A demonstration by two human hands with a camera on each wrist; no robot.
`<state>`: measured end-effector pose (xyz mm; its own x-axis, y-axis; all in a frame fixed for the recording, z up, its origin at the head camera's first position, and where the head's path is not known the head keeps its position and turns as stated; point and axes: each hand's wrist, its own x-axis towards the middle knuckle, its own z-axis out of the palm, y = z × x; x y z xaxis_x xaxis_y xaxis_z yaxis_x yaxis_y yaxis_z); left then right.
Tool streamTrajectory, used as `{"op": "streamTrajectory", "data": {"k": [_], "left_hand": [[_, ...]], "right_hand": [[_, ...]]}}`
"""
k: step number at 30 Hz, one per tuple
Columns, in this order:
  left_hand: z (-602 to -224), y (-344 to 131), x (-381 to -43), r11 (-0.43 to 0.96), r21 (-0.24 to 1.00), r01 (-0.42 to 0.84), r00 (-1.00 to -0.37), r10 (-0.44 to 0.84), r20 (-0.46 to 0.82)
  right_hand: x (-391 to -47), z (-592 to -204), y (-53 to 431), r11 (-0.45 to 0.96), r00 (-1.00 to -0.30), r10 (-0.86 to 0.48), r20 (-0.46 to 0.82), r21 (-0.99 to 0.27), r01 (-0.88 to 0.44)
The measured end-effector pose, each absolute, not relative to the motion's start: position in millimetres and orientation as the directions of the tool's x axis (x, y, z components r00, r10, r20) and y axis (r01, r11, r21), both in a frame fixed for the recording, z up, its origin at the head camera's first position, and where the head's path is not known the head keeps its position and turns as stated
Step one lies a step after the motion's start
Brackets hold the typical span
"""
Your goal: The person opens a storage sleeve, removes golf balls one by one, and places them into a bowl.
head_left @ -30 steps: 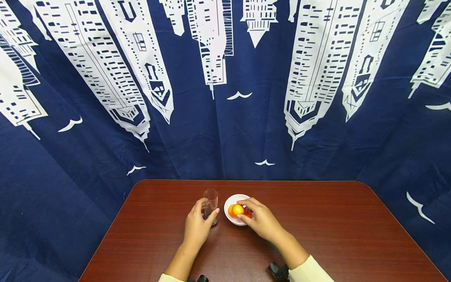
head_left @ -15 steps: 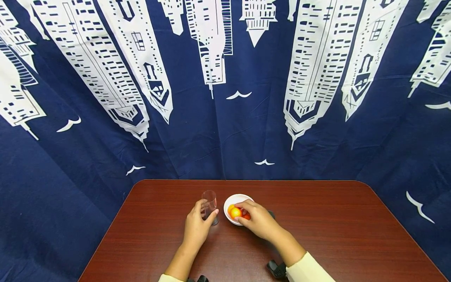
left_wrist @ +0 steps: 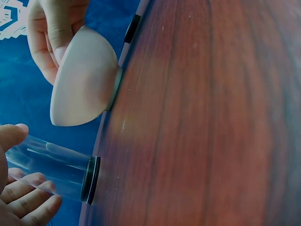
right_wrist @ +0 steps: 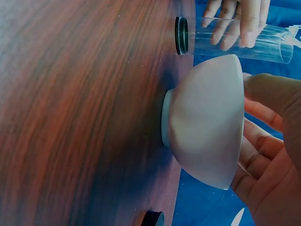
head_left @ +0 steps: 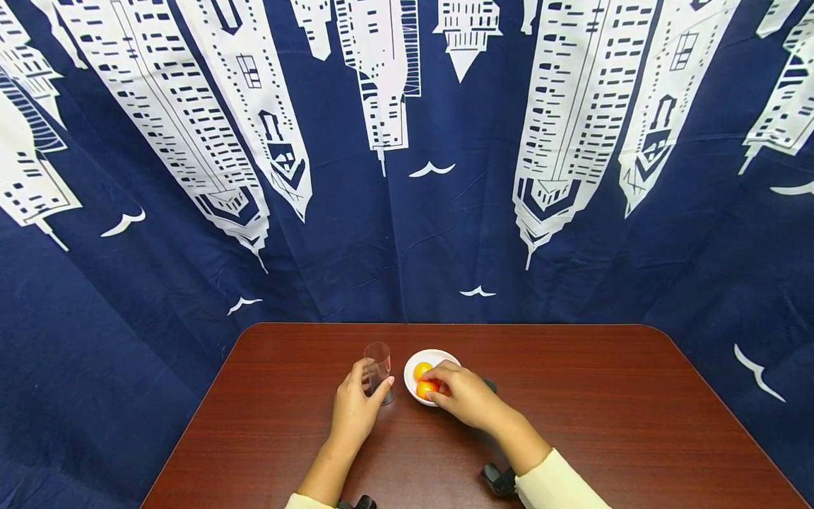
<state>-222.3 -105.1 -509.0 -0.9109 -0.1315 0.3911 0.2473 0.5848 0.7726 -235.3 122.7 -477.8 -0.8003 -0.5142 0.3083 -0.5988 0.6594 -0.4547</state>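
Observation:
A clear cylinder [head_left: 379, 375] with a dark base stands on the table. The left hand [head_left: 358, 403] wraps it, thumb on the near side and fingers behind, as the left wrist view also shows. To its right sits a white bowl [head_left: 410, 387], seen from the side in the right wrist view. Inside lie a yellow-orange ball [head_left: 422, 370] and an orange ball [head_left: 426, 390], with something red partly hidden by the fingers. Reaching over the bowl's right rim, the right hand [head_left: 472, 399] has its thumb and index finger around the orange ball.
Beyond the right hand, mostly hidden by it, a small dark object [head_left: 490, 385] stands on the brown wooden table [head_left: 604, 410]. Behind the table hangs a blue cloth [head_left: 356, 283] printed with white buildings. Black devices [head_left: 499, 481] sit at the wrists.
The orange ball has moved down and slightly left in the bowl with the right fingers, uncovering the yellow-orange ball behind it. The left hand stays at the cylinder, which shifted slightly.

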Motion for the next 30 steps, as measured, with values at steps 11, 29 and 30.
{"op": "streamTrajectory", "data": {"k": [11, 29, 30], "left_hand": [[-509.3, -105.6, -223.0, 0.586, 0.773, 0.244, -0.918, -0.117, 0.378], [-508.7, -105.7, -222.4, 0.582, 0.78, 0.229, -0.931, -0.102, 0.35], [-508.0, -105.7, -222.4, 0.58, 0.782, 0.229, -0.931, -0.106, 0.351]], "right_hand": [[-237.5, -482.0, 119.6, 0.648, -0.789, -0.499, 0.358, -0.451, -0.614], [-236.0, -481.9, 116.6, 0.676, -0.814, -0.45, 0.368, -0.455, -0.58], [-235.9, -481.9, 117.1, 0.673, -0.815, -0.444, 0.372, -0.462, -0.577]]}}
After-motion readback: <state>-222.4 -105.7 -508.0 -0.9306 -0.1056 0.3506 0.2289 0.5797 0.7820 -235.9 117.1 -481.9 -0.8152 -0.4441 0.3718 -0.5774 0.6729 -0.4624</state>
